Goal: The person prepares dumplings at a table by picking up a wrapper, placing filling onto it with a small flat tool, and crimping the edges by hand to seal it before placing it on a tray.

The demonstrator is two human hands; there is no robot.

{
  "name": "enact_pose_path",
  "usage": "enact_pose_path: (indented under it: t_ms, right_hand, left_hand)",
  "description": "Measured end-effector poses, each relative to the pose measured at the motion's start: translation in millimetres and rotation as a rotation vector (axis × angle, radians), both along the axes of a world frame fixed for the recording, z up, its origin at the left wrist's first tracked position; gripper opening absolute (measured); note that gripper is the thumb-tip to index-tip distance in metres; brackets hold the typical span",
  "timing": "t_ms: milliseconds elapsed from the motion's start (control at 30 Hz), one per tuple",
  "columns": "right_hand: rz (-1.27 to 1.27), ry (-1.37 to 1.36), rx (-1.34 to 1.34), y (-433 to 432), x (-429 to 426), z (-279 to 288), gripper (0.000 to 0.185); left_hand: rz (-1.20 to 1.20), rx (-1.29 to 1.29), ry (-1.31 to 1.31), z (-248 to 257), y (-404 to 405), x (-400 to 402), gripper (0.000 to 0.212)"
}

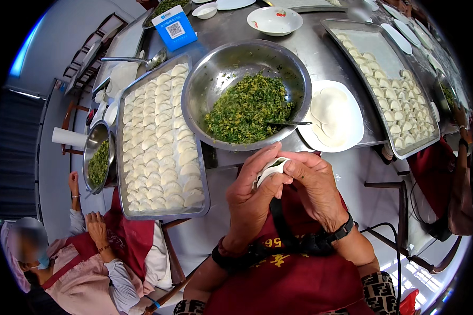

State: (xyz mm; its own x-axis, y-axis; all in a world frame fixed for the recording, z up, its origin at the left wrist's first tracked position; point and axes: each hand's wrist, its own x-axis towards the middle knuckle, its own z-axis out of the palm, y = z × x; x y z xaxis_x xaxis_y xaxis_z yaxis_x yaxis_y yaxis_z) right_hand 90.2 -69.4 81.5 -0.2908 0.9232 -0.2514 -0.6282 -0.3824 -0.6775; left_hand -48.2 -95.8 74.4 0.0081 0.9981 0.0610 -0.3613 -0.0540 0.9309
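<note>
Between my two hands, in front of the table edge, is a folded dumpling wrapper [271, 172] with some green filling showing at its gap. My left hand [250, 189] cups it from the left, thumb along its near side. The fingers and thumb of my right hand [313, 179] pinch its right end. Just beyond stands a large steel bowl [197, 84] of chopped green and yellow filling [250, 108], with a dark utensil handle [289, 123] leaning over its rim. On a white plate [354, 132] right of the bowl lie round dough wrappers [331, 108].
A steel tray [163, 214] of dumplings is on the left, another tray [382, 39] on the right. A person [98, 252] sits at left by a smaller bowl [98, 157]. Behind are a white bowl [275, 21], a blue printed-code stand [174, 29] and a ladle [130, 59].
</note>
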Motion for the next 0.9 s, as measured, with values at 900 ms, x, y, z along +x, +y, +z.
enact_pose_path:
  t_ms: [900]
  right_hand:
    - [0.024,-0.182,0.129,13,24,-17,0.012]
  left_hand:
    - [-0.134,-0.149,0.126,4,10,6,0.043]
